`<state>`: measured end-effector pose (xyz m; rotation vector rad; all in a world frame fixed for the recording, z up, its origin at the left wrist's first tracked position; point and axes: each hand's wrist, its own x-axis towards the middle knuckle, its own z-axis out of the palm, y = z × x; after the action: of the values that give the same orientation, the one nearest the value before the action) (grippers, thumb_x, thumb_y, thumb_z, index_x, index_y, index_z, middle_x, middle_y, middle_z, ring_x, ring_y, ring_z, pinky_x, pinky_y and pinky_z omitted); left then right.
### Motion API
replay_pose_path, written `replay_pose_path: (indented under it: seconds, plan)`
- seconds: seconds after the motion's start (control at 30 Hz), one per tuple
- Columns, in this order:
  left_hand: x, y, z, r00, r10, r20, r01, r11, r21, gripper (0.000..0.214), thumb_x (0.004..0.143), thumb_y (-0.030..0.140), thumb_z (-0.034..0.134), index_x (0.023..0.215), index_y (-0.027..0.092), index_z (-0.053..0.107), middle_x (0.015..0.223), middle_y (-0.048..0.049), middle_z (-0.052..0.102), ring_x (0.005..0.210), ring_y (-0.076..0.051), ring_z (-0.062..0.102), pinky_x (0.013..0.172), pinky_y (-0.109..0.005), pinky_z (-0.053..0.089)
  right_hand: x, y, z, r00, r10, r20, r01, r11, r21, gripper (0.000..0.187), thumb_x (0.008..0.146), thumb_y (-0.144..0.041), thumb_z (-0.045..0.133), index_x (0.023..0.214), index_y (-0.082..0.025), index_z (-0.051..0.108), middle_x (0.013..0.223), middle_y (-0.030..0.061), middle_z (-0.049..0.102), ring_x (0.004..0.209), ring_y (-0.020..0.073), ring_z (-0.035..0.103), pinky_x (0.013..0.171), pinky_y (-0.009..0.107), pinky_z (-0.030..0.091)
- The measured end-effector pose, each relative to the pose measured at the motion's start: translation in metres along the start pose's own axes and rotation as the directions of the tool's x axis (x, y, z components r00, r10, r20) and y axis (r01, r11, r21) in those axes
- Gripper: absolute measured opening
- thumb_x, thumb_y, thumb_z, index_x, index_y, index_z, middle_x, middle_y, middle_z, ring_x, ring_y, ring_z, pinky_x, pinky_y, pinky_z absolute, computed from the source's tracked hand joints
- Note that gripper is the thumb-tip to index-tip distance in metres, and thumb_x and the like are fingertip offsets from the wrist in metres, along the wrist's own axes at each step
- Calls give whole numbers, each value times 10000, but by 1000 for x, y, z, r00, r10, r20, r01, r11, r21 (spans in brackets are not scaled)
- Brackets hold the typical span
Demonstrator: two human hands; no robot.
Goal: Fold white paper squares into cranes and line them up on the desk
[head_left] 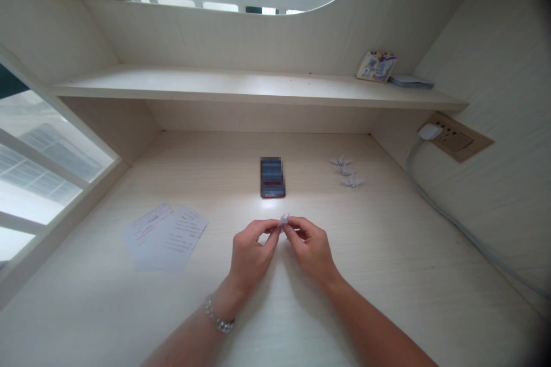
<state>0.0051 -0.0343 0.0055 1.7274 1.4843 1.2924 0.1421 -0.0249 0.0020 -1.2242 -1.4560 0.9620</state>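
Both of my hands meet over the middle of the pale wooden desk (387, 275). My left hand (252, 252) and my right hand (307, 246) each pinch a small folded paper piece (284, 219) between their fingertips, a little above the desk. A bracelet sits on my left wrist. A phone (272, 178) lies flat just beyond the hands. Three small folded paper figures (348, 172) sit in a row to the far right of the phone.
Printed paper sheets (166, 235) lie on the desk to the left. A shelf (241, 89) runs above the desk with a small box (376, 65) and a flat stack at its right end. A wall socket (456, 139) with a plug and cable is on the right wall.
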Motion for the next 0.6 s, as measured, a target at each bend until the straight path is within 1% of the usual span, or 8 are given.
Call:
replay_pose_path:
  seconds: [0.23, 0.37, 0.5, 0.6]
  plan:
    - [0, 1, 0, 996, -68, 60, 70, 997, -32, 165, 797, 273, 579, 912, 198, 671, 881, -39, 694, 804, -168, 638, 749, -268, 499, 1, 0, -1, 999, 2, 34, -1, 1000, -30, 204, 823, -259, 543, 964, -188, 672, 881, 63, 672, 798, 191, 624, 659, 275, 504]
    - [1, -1, 0, 986, -128, 107, 140, 983, -117, 174, 803, 289, 567, 917, 192, 655, 873, -41, 691, 805, -169, 638, 740, -265, 500, 2, 2, -2, 998, 38, 48, -37, 999, -23, 188, 820, -256, 545, 946, -181, 662, 854, 56, 674, 774, 186, 623, 653, 270, 492]
    - [3, -4, 1, 974, -183, 137, 204, 966, -162, 234, 793, 302, 576, 988, 185, 632, 857, -47, 678, 781, -168, 633, 722, -272, 503, 2, 5, -1, 994, 53, 95, -54, 998, 14, 165, 818, -251, 545, 913, -172, 654, 847, 52, 677, 766, 184, 622, 669, 273, 481]
    - [4, -6, 3, 972, -177, 153, 205, 959, -195, 191, 790, 302, 575, 899, 172, 664, 915, -65, 667, 843, -179, 622, 735, -266, 496, 3, 6, -2, 992, 62, 110, -69, 995, 65, 186, 818, -248, 544, 944, -169, 656, 865, 54, 677, 780, 184, 620, 703, 283, 477]
